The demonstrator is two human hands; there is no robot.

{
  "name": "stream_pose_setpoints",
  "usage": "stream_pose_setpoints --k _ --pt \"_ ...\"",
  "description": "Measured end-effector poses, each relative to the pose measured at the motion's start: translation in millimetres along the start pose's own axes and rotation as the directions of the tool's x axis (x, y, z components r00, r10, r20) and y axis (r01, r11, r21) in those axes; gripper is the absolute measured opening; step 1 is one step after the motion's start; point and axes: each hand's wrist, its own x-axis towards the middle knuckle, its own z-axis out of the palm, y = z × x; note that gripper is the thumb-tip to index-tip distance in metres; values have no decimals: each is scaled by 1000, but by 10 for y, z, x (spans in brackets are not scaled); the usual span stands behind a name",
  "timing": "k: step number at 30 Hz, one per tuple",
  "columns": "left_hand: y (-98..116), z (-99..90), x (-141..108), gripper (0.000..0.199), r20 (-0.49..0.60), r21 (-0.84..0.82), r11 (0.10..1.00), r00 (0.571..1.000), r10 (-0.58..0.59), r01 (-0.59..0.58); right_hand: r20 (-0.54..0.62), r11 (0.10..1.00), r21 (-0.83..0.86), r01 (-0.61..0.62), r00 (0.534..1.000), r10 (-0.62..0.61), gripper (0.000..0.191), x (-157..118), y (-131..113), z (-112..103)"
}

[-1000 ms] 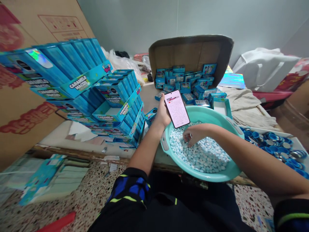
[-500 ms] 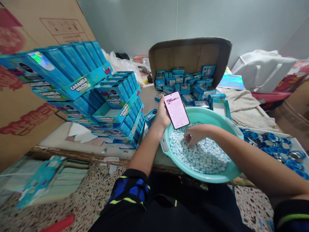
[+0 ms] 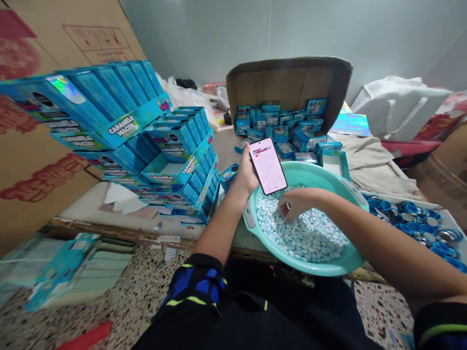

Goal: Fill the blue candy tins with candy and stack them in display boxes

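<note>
My left hand [image 3: 248, 172] is closed around a phone [image 3: 269, 166], its lit screen facing up with a page of text. The phone is tilted over the far left rim of a turquoise basin [image 3: 314, 270]. Small pale blue and white candies [image 3: 314, 240] fill the basin's bottom and heap up towards the right. My right hand [image 3: 294, 204] rests down on the candies with its fingers curled. Something small and shiny shows at those fingers; what it is, I cannot make out.
Stacked blue display boxes [image 3: 124, 129] stand on the left. A tipped cardboard box [image 3: 288, 80] holds several small blue boxes [image 3: 279, 133], some spilling out behind the basin. Right of it lie a white tray of blue-rimmed tins [image 3: 419, 218] and grey cloth [image 3: 372, 163].
</note>
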Motion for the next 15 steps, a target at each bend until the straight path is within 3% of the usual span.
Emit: stream_pose_setpoints --k 15 --pt "-1 6 2 70 -7 -8 1000 1000 -2 2 -87 1000 -25 3 996 -5 24 -10 -63 13"
